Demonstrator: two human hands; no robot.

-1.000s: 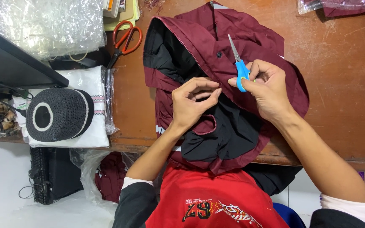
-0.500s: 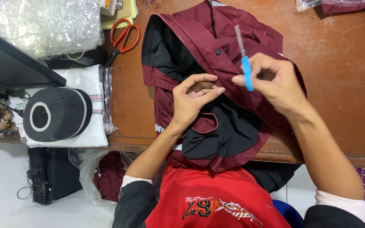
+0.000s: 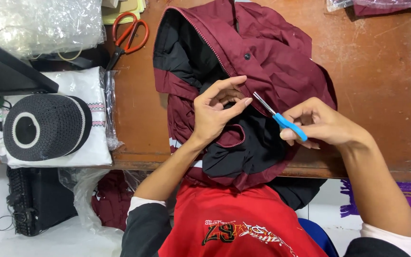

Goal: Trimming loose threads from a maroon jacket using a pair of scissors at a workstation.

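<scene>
The right hand (image 3: pixel 327 126) has lowered its small blue-handled metal snips (image 3: pixel 281 119) to the maroon-and-black fabric jacket (image 3: pixel 272 62), meeting the seam that the left hand (image 3: pixel 215 112) pinches.

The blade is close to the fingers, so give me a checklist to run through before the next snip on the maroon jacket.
1. Small blue-handled snips held firmly in the right hand: ok.
2. Blade tip clear of the left hand fingertips: not ok, the tip points at them, very close.
3. Left hand pinching the maroon jacket at the seam: ok.
4. Thread to be cut visible: cannot tell, too small.
5. Jacket fully on the wooden table: not ok, its lower part hangs over the front edge.
6. Orange-handled scissors out of the way: ok, they lie at the far left.
</scene>
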